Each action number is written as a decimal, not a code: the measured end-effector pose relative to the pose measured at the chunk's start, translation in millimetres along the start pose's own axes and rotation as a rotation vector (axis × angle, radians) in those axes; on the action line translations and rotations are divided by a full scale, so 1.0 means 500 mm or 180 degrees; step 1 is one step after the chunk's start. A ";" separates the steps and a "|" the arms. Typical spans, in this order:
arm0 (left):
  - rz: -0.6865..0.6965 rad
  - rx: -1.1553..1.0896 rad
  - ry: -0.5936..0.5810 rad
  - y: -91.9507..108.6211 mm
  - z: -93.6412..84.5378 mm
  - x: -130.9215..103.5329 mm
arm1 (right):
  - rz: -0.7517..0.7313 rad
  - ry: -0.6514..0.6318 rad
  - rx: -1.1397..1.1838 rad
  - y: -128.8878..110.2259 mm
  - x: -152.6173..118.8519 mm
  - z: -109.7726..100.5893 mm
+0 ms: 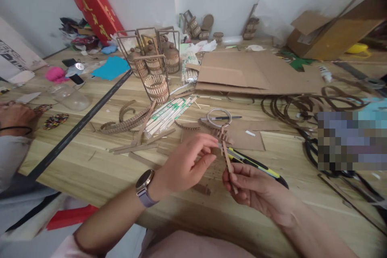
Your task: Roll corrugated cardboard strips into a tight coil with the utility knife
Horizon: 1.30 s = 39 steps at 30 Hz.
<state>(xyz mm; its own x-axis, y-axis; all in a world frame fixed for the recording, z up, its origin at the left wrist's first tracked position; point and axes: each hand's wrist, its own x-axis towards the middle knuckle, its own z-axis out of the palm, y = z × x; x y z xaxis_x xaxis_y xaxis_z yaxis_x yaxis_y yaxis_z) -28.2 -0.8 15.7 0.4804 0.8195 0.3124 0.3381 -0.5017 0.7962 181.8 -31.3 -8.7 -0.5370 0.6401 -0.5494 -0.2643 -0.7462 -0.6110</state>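
Left forearm [111, 217]: bare, slanting in over the near edge of the tabletop [99, 173], directed up and rightward. Left wrist [156, 189]: near straight. Left hand [189, 165]: back uppermost, raised, bent fingers [205, 142] pointing toward the right hand [260, 189]; left thumb [204, 166] below them, a gap between; grip parted. Right forearm [314, 227]: bare, slanting up and leftward from the near right. Right hand: palm partly upturned, fingers curled, right thumb [244, 181] lying across, pinching; grip closed. Hands: paired, just beside each other, not touching.
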 end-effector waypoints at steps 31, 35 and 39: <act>-0.1244 -0.1449 -0.0109 -0.026 0.070 -0.022 | -0.1273 0.1224 0.0773 0.010 0.021 0.013; -0.1482 -0.2152 -0.0083 -0.030 0.076 -0.018 | -0.1340 0.1023 0.0456 0.008 0.016 0.020; -0.1584 -0.2528 0.0011 -0.030 0.082 -0.012 | -0.1392 0.0966 0.0278 0.010 0.014 0.026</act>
<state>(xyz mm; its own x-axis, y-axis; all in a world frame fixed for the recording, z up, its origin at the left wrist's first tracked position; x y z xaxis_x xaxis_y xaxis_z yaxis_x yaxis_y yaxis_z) -3.3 -9.6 -19.5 0.4261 0.8906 -0.1587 -0.1483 0.2418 0.9589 166.2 -32.9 -8.4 -0.1098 0.9089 -0.4022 -0.4840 -0.4024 -0.7771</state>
